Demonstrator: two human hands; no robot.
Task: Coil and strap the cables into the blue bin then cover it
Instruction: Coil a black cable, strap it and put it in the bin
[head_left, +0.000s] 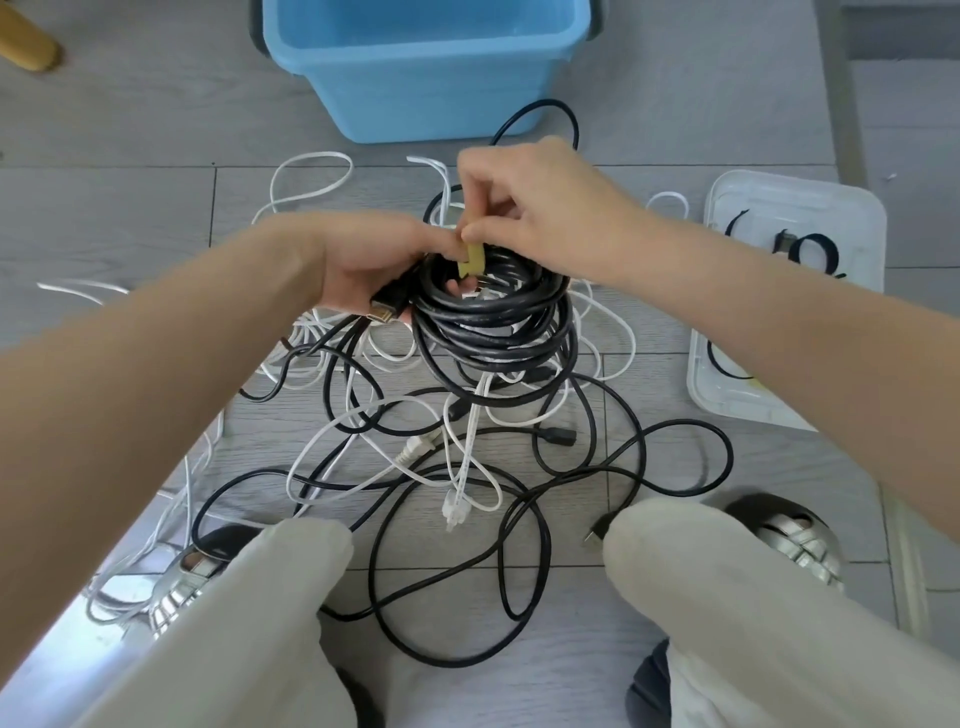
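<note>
Yellow strap (470, 260), a short flat band, loops over the top of the black coil (493, 317) and is pinched between thumb and curled fingers of the right hand (540, 218). The left hand (363, 265) grips the coil at its nine o'clock side, fingers curled through the loops, a black plug (387, 306) beneath them. The coil is glossy, thick, several uneven turns, held above loose black and white cables (467, 467) on the grey floor (130, 171). The blue bin (415, 88) stands open at twelve o'clock; a clear tray (831, 208) lies at three o'clock.
</note>
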